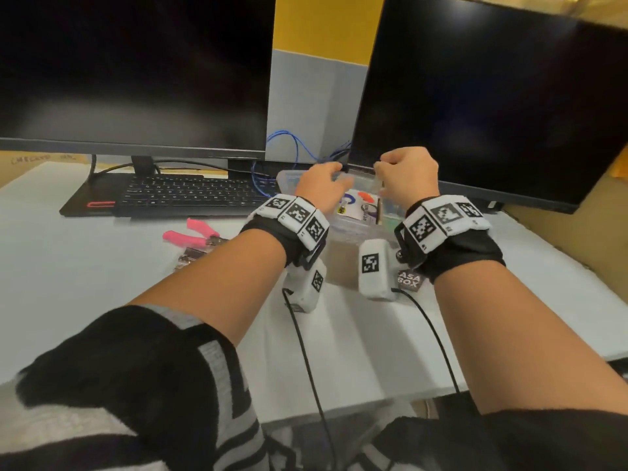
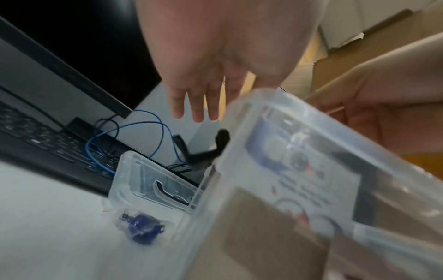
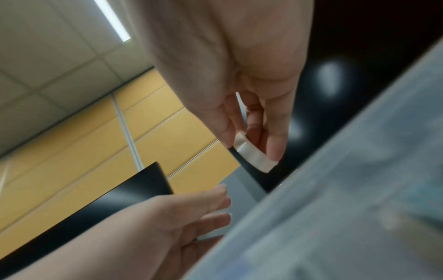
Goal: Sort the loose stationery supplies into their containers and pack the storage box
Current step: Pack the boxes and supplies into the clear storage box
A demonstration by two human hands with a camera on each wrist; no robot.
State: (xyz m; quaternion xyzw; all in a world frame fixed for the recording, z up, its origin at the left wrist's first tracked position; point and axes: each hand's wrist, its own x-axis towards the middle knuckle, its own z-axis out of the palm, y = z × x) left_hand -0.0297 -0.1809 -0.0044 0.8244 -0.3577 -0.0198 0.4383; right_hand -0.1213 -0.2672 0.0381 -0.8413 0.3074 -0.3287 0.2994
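Packing is looking well along: the clear storage box (image 1: 353,229) is sitting at the counter's (image 1: 102,283) twelve o'clock, already holding supplies. Right hand (image 1: 406,175) is pinching its white latch (image 3: 254,155); left hand (image 1: 317,185) is hovering, fingers (image 2: 196,106) apart. Pink pliers (image 1: 193,234) and a blue bagged item (image 2: 141,232) are lying outside at nine o'clock.

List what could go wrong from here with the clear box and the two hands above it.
1. The right hand pinches only the edge of a small white flat piece; so slight a grip could let it drop into the clear plastic storage box.
2. The open left hand holds nothing, so the box could shift if knocked.
3. The blue cable loops close behind the box and might snag.
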